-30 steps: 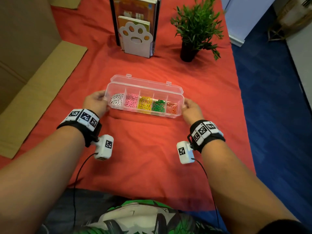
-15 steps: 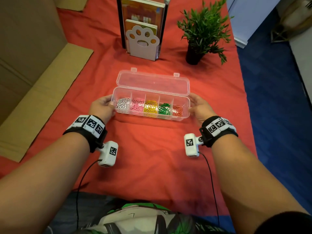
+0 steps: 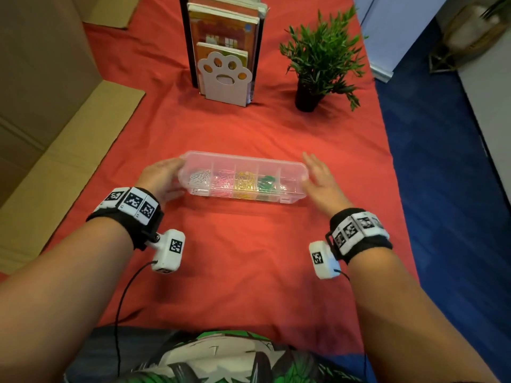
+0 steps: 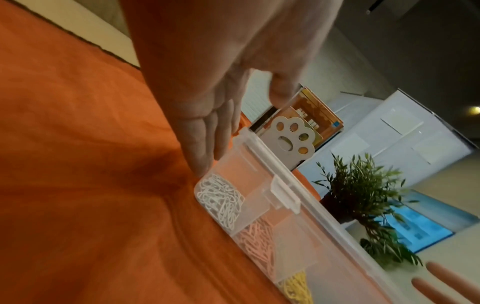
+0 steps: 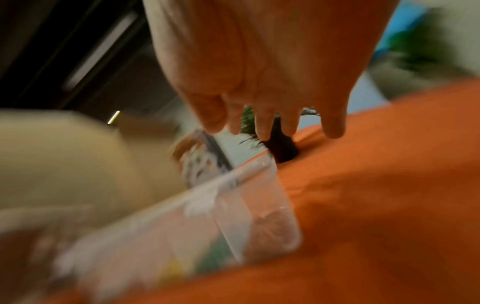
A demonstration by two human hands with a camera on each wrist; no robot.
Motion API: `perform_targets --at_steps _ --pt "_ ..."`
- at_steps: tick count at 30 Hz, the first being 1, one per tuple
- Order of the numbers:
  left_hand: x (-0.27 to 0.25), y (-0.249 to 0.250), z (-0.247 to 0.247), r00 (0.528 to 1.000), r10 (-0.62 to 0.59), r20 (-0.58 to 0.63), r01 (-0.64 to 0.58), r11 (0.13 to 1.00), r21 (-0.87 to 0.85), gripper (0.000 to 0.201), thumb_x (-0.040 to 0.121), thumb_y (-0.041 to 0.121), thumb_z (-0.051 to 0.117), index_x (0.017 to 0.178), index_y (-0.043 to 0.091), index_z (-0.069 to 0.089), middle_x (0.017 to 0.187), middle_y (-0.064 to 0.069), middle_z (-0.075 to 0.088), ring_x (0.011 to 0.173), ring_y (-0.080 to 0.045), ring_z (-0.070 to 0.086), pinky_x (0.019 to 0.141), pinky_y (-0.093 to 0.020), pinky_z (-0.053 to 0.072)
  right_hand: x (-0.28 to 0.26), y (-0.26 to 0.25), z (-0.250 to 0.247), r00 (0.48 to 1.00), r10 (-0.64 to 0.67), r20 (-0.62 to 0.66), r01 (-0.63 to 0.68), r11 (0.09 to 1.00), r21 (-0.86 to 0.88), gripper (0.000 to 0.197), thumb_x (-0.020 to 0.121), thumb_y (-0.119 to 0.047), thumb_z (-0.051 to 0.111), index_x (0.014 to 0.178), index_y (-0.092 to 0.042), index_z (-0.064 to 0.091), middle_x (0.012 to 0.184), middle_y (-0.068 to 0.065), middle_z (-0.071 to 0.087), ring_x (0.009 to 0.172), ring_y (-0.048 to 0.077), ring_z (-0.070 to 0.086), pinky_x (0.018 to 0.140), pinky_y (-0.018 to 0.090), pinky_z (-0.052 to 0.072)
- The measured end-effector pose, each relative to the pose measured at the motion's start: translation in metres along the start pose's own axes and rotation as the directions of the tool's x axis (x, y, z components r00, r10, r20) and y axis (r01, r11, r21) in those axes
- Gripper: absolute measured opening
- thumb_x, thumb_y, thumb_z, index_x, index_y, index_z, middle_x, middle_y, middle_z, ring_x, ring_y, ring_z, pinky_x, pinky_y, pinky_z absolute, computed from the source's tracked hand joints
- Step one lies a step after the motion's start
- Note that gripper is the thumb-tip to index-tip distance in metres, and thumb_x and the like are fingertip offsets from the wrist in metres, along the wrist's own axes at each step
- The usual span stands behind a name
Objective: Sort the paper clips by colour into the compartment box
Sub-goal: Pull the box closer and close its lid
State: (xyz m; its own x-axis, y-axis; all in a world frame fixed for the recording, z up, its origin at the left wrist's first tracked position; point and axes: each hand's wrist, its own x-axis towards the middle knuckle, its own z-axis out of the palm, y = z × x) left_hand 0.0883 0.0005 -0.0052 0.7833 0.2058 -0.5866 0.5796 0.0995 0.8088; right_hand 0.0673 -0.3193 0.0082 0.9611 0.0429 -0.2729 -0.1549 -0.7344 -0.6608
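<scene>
Compartment box (image 3: 243,158) lid down on red tablecloth (image 3: 243,244), blue floor (image 3: 442,161) beside

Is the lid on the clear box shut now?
Shut. The lid lies flat over the clear box, its front latch folded down, and the coloured clips show through it.

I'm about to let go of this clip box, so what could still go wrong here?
The latch on the compartment box may not be snapped; if the box is lifted, the sorted clips could spill. The right hand is off the box while the left hand touches its end, so a nudge could slide it on the cloth.
</scene>
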Motion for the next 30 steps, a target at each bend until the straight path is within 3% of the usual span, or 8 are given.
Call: perform_targets --at_steps 3,6,10,12,14,20,25,30 --pt "0.005 -0.006 0.0 0.992 0.113 0.059 -0.125 0.957 0.261 0.059 0.077 0.016 0.072 0.131 0.02 0.048 0.11 -0.008 0.066 0.082 -0.017 0.064 0.074 -0.032 0.053 -0.005 -0.003 0.023 0.979 0.056 0.198 0.051 0.868 -0.495 0.063 0.095 -0.05 0.031 0.145 -0.043 -0.006 0.156 -0.006 -0.023 0.145 0.023 -0.02 0.113 0.059 -0.003" --pt "0.003 -0.009 0.002 0.982 0.18 0.051 -0.187 0.92 0.345 0.067 0.075 0.004 0.071 0.135 0.015 0.043 0.118 -0.013 0.064 0.096 -0.019 0.062 0.093 -0.034 0.048 -0.011 0.001 0.043 0.996 -0.009 0.093 0.063 0.802 -0.595 0.058 0.097 -0.045 0.027 0.145 -0.041 -0.006 0.157 -0.002 -0.021 0.146 0.03 -0.015 0.112 0.063 0.001" --pt "0.0 -0.008 0.006 0.947 0.301 0.115 -0.317 0.807 0.499 0.07 0.08 0.006 0.066 0.141 0.016 0.034 0.125 -0.01 0.06 0.107 -0.018 0.059 0.1 -0.032 0.043 -0.011 0.005 0.054 0.998 -0.057 -0.024 0.03 0.79 -0.613 0.056 0.099 -0.04 0.027 0.146 -0.04 -0.003 0.159 0.0 -0.014 0.146 0.034 -0.008 0.114 0.062 0.01" --pt "-0.005 -0.008 0.007 0.922 0.364 0.133 -0.356 0.663 0.658 0.065 0.085 0.015 0.062 0.142 0.02 0.033 0.13 -0.012 0.057 0.119 -0.023 0.055 0.104 -0.032 0.04 -0.011 0.004 0.055 0.998 -0.056 -0.03 0.026 0.793 -0.608 0.056 0.099 -0.039 0.027 0.146 -0.04 -0.003 0.159 0.0 -0.014 0.146 0.034 -0.007 0.113 0.062 0.012" --pt "-0.01 -0.009 0.008 0.912 0.39 0.129 -0.349 0.57 0.744 0.062 0.086 0.024 0.06 0.142 0.021 0.034 0.119 -0.015 0.061 0.12 -0.03 0.053 0.1 -0.032 0.039 -0.01 0.005 0.056 0.998 -0.055 -0.027 0.028 0.807 -0.59 0.056 0.099 -0.039 0.027 0.146 -0.04 -0.003 0.158 -0.001 -0.015 0.146 0.034 -0.006 0.113 0.062 0.014" --pt "-0.014 -0.019 0.009 0.88 0.434 0.192 -0.389 0.428 0.816 0.101 0.059 0.03 0.085 0.144 0.016 0.031 0.136 -0.016 0.049 0.125 -0.029 0.046 0.105 -0.032 0.035 -0.005 0.011 0.061 0.993 -0.108 -0.044 0.07 0.85 -0.523 0.057 0.099 -0.032 0.033 0.148 -0.035 0.004 0.158 0.004 -0.014 0.143 0.04 0.01 0.115 0.052 0.023" --pt "-0.014 -0.018 0.013 0.838 0.527 0.141 -0.403 0.422 0.812 0.083 0.063 0.018 0.082 0.137 0.01 0.044 0.127 -0.02 0.057 0.117 -0.032 0.053 0.101 -0.031 0.037 -0.007 0.01 0.059 0.99 -0.123 -0.064 0.078 0.876 -0.477 0.057 0.099 -0.029 0.035 0.148 -0.034 0.007 0.158 0.005 -0.015 0.132 0.039 0.027 0.11 0.04 0.03" --pt "-0.013 -0.017 0.013 0.848 0.51 0.144 -0.386 0.409 0.827 0.088 0.061 0.025 0.084 0.138 0.012 0.042 0.129 -0.017 0.056 0.12 -0.031 0.051 0.102 -0.031 0.036 -0.011 0.004 0.054 0.996 -0.09 -0.024 0.069 0.888 -0.454 0.058 0.099 -0.026 0.035 0.148 -0.038 0.004 0.158 0.0 -0.019 0.107 0.031 0.042 0.098 0.041 0.042"
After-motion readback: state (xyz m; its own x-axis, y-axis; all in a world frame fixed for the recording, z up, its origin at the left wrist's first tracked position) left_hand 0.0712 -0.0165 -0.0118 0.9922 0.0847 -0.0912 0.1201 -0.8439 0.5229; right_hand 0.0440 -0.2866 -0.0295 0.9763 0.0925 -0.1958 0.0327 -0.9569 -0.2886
